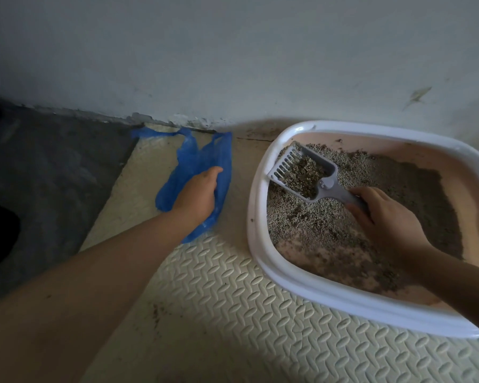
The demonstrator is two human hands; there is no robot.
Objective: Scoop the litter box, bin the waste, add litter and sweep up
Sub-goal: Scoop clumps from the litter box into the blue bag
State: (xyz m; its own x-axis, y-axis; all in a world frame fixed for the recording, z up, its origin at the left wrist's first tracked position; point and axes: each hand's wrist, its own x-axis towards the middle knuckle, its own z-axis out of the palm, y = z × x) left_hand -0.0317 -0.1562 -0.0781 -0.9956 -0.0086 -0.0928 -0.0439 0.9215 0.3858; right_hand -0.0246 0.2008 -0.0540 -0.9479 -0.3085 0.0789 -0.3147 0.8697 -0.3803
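**Scoop loaded over the box**

Head view: my right hand (385, 217) is clamped on the handle of the grey scoop (304, 172). The scoop is full of clumped litter and sits inside the litter box (256, 205), near its far left corner. Left of the box, my left hand (198, 194) lies on the blue bag (202, 158) on the mat (233, 313). Its fingers are hidden, so I cannot tell whether it grips.

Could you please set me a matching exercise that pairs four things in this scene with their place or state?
Things:
1 scoop
2 blue bag
3 litter box
4 foam mat

States:
a the left hand rests on it
b white rim, pinkish inside
c loaded with litter, handle held by the right hand
d cream, embossed, on the floor

Pairs: 1-c, 2-a, 3-b, 4-d
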